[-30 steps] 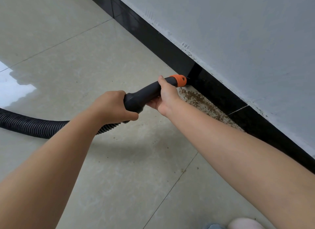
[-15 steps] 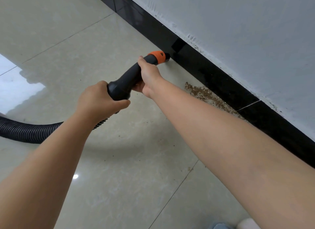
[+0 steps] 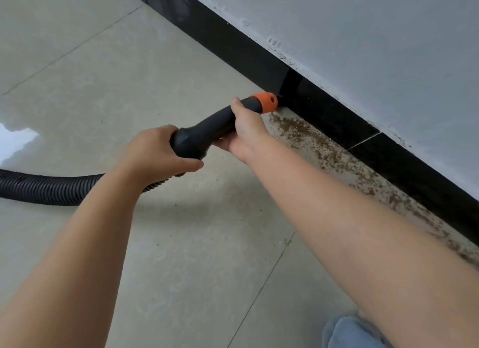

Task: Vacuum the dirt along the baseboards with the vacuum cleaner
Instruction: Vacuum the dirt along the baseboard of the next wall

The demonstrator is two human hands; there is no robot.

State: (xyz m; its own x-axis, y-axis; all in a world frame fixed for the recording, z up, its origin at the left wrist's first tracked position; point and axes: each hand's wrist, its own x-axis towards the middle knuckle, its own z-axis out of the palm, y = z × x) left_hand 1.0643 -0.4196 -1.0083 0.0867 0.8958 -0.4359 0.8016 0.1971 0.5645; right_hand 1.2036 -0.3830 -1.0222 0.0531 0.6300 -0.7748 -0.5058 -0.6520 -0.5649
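Floor: glossy pale tiles, thin grout lines.
Wall: matte white, scuffed along lower edge.
Baseboard: black, glossy, running along floor's far-right edge.
Dirt: brown granular strip on floor against baseboard.
Hose: black, ribbed, trailing to floor's left edge.
Vacuum handle: smooth black tube, long axis aimed up-right, orange collar at baseboard foot.
Left hand: fingers wrapped over handle's flared rear.
Right hand: arm extended, fingers curled under tube near collar.
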